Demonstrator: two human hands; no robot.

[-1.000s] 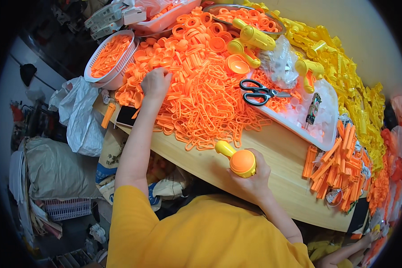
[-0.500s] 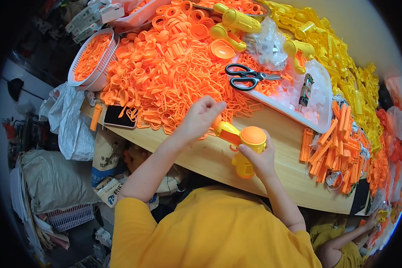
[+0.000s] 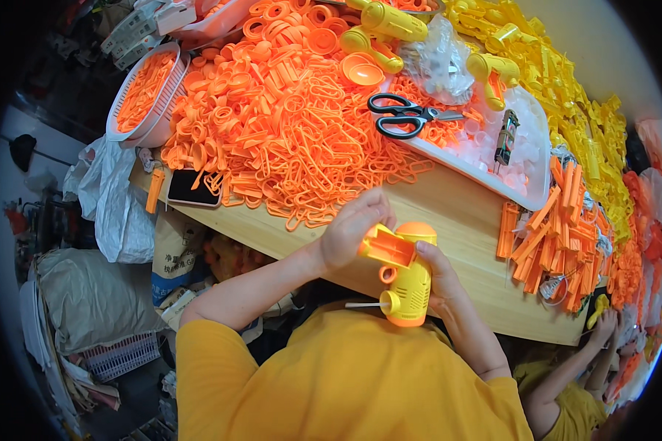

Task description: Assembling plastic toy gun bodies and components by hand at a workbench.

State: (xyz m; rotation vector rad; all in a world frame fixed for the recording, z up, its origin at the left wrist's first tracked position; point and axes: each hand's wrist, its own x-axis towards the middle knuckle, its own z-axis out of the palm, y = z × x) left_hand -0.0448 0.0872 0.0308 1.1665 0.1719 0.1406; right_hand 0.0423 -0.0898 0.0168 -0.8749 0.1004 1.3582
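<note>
A yellow-and-orange plastic toy [image 3: 410, 283], shaped like a hair dryer, is held over the table's near edge. It has a slotted yellow body, an orange cap on top and a stubby handle whose orange hollow faces up. My right hand [image 3: 441, 273] is closed round the body's right side, thumb near the cap. At the handle's end, my left hand [image 3: 354, 229] has its fingers curled against it; the fingertips are partly hidden. A thin white rod [image 3: 363, 304] sticks out leftward from a round yellow part low on the toy.
Loose orange parts [image 3: 272, 140] heap on the wooden table [image 3: 463, 220]. Black-handled scissors [image 3: 404, 116] rest on a white tray [image 3: 518, 198] of translucent caps. Orange strips [image 3: 555, 228] and yellow parts [image 3: 566, 110] pile rightward. A phone [image 3: 193, 188] lies left. A co-worker's hands [image 3: 604, 327] hold a yellow part.
The toy has tipped so its handle hollow and lower end show, and it sits lower, nearer my body. My left hand has moved down and right; the co-worker's hands have moved up into clearer view.
</note>
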